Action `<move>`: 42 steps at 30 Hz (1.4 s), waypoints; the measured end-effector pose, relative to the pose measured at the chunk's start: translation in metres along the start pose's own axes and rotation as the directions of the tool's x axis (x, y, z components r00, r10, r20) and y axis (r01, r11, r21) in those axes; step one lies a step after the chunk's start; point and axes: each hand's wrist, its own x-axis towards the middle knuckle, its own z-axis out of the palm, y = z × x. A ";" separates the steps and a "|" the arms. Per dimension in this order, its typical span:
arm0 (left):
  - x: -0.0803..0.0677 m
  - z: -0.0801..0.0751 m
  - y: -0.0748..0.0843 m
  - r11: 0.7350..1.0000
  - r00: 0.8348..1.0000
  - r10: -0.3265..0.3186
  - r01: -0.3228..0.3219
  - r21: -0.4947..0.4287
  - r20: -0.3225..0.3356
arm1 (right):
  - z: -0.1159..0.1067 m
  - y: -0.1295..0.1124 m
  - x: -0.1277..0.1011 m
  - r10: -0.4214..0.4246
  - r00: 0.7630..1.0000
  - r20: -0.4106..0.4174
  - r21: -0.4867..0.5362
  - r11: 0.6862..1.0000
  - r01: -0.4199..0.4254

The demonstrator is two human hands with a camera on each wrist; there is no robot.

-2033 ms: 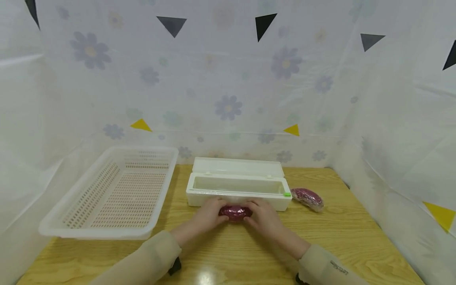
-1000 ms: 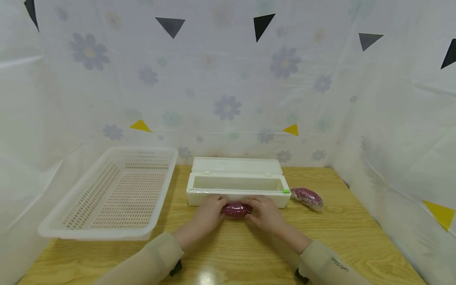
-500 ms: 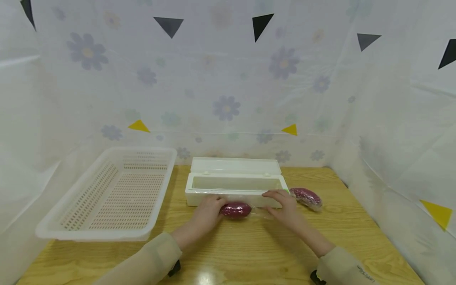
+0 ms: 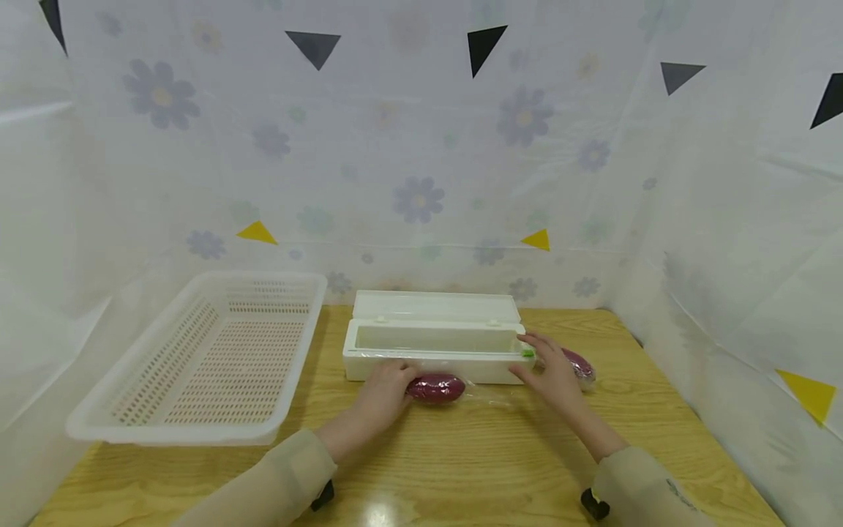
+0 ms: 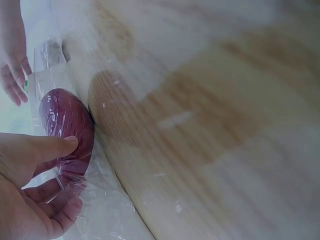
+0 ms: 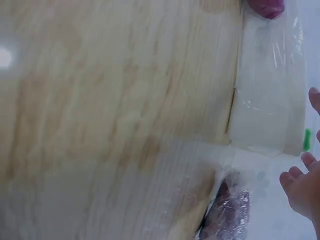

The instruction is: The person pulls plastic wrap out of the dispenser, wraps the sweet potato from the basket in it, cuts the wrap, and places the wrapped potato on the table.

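On the wooden table (image 4: 461, 454), just in front of the open white film dispenser box (image 4: 435, 351), the left hand (image 4: 378, 391) curls thumb and fingers round a purple sweet potato (image 4: 436, 386) lying on clear cling film (image 4: 490, 395). The right hand (image 4: 553, 369), fingers loose and holding nothing, reaches the green cutter tab (image 4: 527, 353) at the box's right end. Judged step: cutting the sheet; next likely calls for sliding the tab along the edge while the potato stays pinned.

On the tabletop (image 4: 461, 468) the basket (image 4: 197, 359) is sitting at the left, the open dispenser box (image 4: 435, 350) at the middle. One wrapped sweet potato (image 4: 435, 387) is lying just before the box, another wrapped one (image 4: 582, 364) lying at its right end.
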 end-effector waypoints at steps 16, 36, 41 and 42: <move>0.000 0.003 -0.002 1.000 1.000 0.012 -0.012 0.004 -0.009 | 0.011 0.032 0.016 0.187 0.937 0.294 0.287 0.918 -0.273; -0.001 0.001 -0.001 1.000 1.000 0.008 -0.008 -0.008 0.010 | 0.016 0.047 0.025 0.158 0.932 0.327 0.305 0.916 -0.262; 0.001 -0.004 0.000 1.000 0.999 -0.016 0.017 -0.024 0.052 | 0.015 0.047 0.024 0.150 0.935 0.321 0.294 0.923 -0.249; 0.002 -0.006 0.000 0.999 0.998 -0.019 0.021 -0.027 0.065 | 0.015 0.047 0.024 0.149 0.935 0.321 0.291 0.924 -0.247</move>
